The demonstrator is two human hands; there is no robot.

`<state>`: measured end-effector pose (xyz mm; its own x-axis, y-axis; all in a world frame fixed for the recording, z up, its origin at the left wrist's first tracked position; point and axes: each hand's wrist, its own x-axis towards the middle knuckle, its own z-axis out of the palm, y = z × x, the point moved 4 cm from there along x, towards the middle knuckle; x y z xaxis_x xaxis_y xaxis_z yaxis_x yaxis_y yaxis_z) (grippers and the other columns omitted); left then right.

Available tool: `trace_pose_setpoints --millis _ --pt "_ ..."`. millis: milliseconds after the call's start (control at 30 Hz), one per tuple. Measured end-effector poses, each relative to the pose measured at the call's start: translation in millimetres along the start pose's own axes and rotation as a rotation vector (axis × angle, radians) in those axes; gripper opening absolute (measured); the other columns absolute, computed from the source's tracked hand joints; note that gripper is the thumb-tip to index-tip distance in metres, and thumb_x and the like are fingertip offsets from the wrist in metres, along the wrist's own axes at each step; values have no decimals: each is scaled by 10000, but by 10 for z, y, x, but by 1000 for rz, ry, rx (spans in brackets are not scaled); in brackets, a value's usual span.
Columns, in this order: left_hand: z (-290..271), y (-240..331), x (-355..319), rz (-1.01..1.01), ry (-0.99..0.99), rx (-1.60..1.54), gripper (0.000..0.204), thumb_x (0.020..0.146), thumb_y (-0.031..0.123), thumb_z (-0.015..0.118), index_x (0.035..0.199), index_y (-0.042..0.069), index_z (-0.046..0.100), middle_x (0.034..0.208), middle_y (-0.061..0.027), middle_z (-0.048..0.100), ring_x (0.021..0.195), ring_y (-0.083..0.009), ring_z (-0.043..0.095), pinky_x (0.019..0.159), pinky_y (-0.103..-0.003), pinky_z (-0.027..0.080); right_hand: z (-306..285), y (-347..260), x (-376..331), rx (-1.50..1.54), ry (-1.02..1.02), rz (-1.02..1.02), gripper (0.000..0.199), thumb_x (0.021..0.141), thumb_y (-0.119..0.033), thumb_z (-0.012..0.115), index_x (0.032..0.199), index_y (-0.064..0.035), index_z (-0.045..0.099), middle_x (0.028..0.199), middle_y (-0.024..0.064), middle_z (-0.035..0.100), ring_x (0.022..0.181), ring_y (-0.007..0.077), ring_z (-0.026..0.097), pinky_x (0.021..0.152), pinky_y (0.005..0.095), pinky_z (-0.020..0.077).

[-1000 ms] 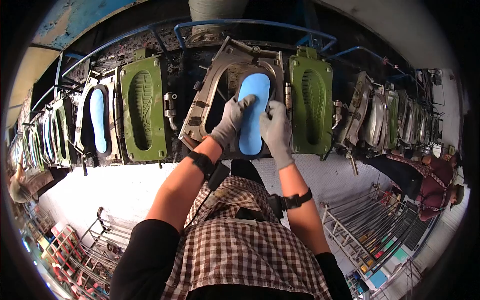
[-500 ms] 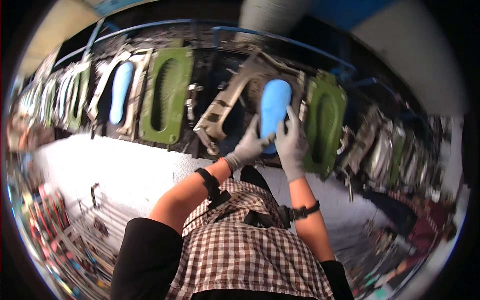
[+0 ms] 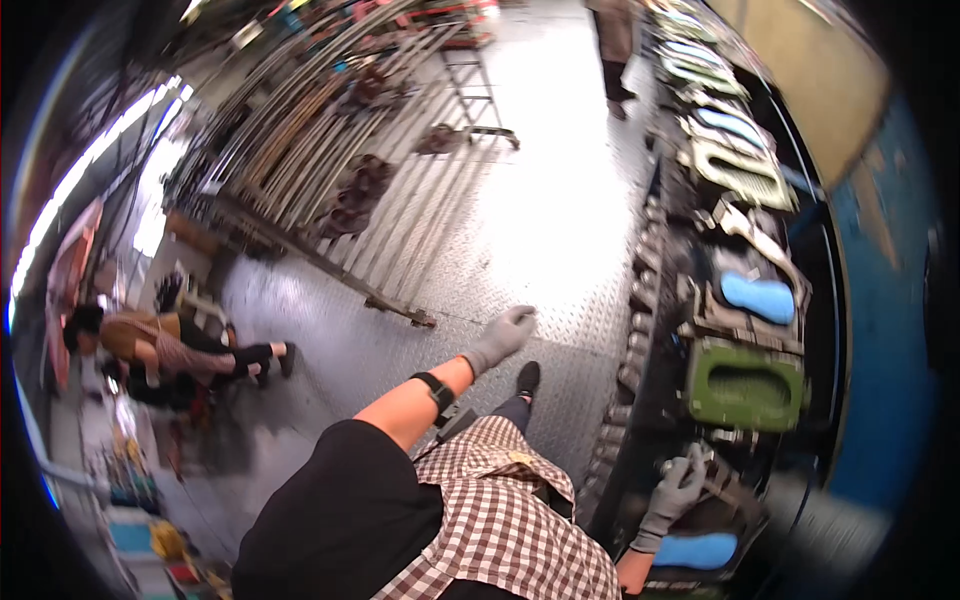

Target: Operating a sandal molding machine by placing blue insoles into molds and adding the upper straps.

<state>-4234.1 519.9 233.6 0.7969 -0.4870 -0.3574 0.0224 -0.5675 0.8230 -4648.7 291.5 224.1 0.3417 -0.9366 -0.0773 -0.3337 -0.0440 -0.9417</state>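
Note:
My left hand [image 3: 503,338], in a grey glove, is out over the metal floor, away from the moulds. Its fingers are loosely curled and I see nothing in them. My right hand [image 3: 680,488], gloved the same way, is at the lower right over the edge of an open metal mould [image 3: 735,490]. Its fingers are bent and a little apart, with nothing visible between them. Just below it lies a blue sole-shaped piece [image 3: 695,550] in that mould, partly covered by my wrist. Another blue sole-shaped piece [image 3: 758,297] rests in a mould farther along, beside a green mould plate [image 3: 745,388].
More open moulds [image 3: 740,170] line the right side, backed by a blue panel [image 3: 885,300]. A long metal rack [image 3: 330,260] with dark pieces stands at left. One person [image 3: 150,340] is at far left, another [image 3: 613,45] beyond along the walkway [image 3: 540,200].
The view has swung left along the row. Both hands have come off the blue piece; my left hand is now over the floor, while my right stays near the mould.

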Motion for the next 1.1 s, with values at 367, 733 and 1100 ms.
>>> trace_pose_setpoints --millis 367,733,1100 --pt "-2806 -2473 810 -286 865 -1029 335 924 205 675 1171 -4 587 927 -10 598 817 -126 545 699 -281 442 4452 -1458 766 -293 -790 -524 348 947 -188 611 1270 -62 629 1069 115 708 923 229 690 826 355 540" --pt "-4086 -2705 1825 -108 1145 -1098 490 907 297 684 1276 9 537 1015 -45 621 859 -144 571 752 -307 464 8528 -2745 322 -402 -1231 -907 480 902 -311 622 1329 -96 573 1022 138 710 943 320 681 853 428 525" --pt "-4796 -3007 2813 -963 1607 62 455 841 458 642 1051 57 693 1002 -152 730 972 -373 691 821 -495 521 11197 -2739 16 -499 -1722 -1085 737 804 -381 748 1367 -58 400 1132 293 642 1048 477 619 853 565 492"
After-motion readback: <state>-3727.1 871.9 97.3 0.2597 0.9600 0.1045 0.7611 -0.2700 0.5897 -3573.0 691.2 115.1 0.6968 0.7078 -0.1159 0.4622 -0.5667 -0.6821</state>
